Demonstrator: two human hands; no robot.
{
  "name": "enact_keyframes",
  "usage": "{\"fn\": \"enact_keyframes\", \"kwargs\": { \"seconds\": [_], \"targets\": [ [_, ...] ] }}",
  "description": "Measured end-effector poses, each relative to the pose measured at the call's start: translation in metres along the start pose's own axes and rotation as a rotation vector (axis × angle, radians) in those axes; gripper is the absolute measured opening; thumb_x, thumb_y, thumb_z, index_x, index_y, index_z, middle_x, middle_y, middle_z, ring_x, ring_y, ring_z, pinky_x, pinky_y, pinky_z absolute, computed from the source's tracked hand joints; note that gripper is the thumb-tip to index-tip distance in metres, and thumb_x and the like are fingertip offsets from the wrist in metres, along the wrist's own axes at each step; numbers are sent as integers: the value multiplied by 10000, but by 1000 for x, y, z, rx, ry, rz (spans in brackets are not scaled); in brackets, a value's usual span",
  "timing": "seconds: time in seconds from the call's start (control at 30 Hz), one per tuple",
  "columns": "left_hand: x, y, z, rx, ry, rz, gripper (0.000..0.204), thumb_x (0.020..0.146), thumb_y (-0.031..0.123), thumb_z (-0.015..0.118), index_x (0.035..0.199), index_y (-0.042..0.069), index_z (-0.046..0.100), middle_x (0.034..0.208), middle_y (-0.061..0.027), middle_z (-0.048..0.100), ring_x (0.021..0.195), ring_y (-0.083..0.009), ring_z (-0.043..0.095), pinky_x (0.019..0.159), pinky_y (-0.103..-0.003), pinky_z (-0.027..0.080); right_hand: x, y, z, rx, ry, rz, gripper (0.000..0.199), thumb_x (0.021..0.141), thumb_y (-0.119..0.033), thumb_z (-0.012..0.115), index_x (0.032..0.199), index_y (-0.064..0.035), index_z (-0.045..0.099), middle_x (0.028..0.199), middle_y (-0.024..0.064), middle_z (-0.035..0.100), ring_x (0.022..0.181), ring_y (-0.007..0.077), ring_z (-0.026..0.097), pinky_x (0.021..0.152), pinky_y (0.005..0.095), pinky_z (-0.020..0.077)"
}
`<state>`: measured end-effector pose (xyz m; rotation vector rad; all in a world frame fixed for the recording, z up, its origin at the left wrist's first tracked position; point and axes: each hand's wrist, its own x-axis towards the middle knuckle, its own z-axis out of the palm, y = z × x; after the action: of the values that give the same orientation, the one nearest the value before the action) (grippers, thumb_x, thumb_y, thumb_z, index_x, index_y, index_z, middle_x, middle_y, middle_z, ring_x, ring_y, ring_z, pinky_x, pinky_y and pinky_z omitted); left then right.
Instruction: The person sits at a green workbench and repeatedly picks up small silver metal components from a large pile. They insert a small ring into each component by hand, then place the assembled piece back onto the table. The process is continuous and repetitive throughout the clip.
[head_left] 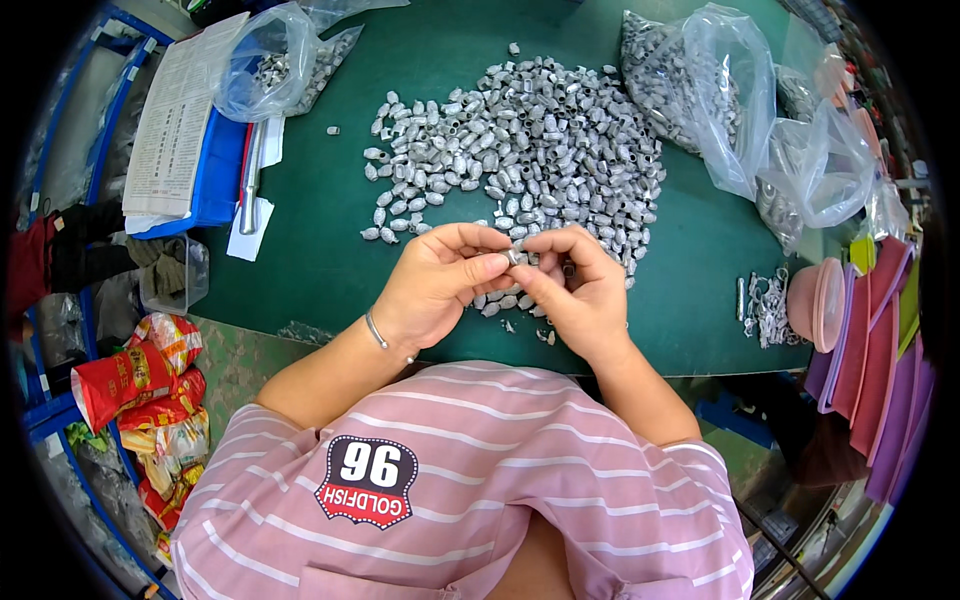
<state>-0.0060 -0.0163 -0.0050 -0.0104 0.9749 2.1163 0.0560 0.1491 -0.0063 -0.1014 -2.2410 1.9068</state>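
My left hand (437, 278) and my right hand (583, 290) meet over the near part of a green table (300, 265). Between their thumbs and fingertips they pinch a small grey metal piece (517, 256), partly hidden by the fingers. Just beyond and below my hands spreads a wide heap of similar small, hollow, barrel-shaped metal pieces (540, 130). A few of them and some small crumbs lie right in front of me under my wrists. A thin metal bangle circles my left wrist.
Clear bags of metal pieces stand at far left (290, 70) and far right (680, 80). A blue tray (222, 170) with papers is at left. Pink tub (816, 300), small metal parts (768, 308) and stacked coloured bins (880, 350) sit right. Red packages (125, 385) lie lower left.
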Motion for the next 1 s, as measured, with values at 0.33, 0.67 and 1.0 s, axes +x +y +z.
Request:
{"fn": "enact_keyframes", "kwargs": {
  "seconds": [0.33,0.67,1.0],
  "targets": [
    [0,-3,0,86,39,88,155,835,12,597,986,-4,562,967,-115,626,862,-167,623,744,-273,529,3,-16,3,-286,31,-374,153,730,40,655,872,-16,647,731,83,581,613,181,559,516,267,442],
    [-5,51,-18,-186,-62,228,185,847,196,467,872,20,518,737,-17,393,625,-116,355,535,-229,345,22,7,20,-676,-204,-420,73,714,-54,627,787,-58,622,721,61,530,709,255,562,569,359,473],
    [-76,194,80,584,-1461,593,102,757,98,671,753,85,570,703,-21,559,597,-129,535,439,-242,321,47,12,33,-879,-290,-375,152,730,-75,643,881,-59,646,789,72,546,758,260,565,626,362,479]
  ]
}}
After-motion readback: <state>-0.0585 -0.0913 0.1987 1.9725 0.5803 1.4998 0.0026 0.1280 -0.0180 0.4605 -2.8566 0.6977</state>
